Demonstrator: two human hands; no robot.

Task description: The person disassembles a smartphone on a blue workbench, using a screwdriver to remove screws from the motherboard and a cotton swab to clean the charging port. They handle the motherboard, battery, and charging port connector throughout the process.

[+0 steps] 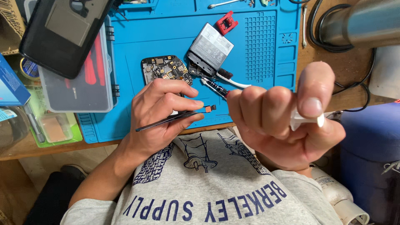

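- Blue mat on a wooden bench lies beyond both hands.
- Left hand pinches tweezers gripping a small chip.
- Right hand closes around a white tube.
- Circuit board sits just beyond the left hand.

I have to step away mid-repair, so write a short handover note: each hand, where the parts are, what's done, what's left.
Left hand: pinching dark tweezers that grip a small copper-coloured component at their tip, held above the front edge of the blue work mat.
Right hand: raised close to the camera, closed on a small white object; what it is cannot be told.
Parts: bare circuit board on the mat, grey battery beside it, red clip behind it.
Done: board exposed, component lifted clear.
Left: component not yet set down anywhere.
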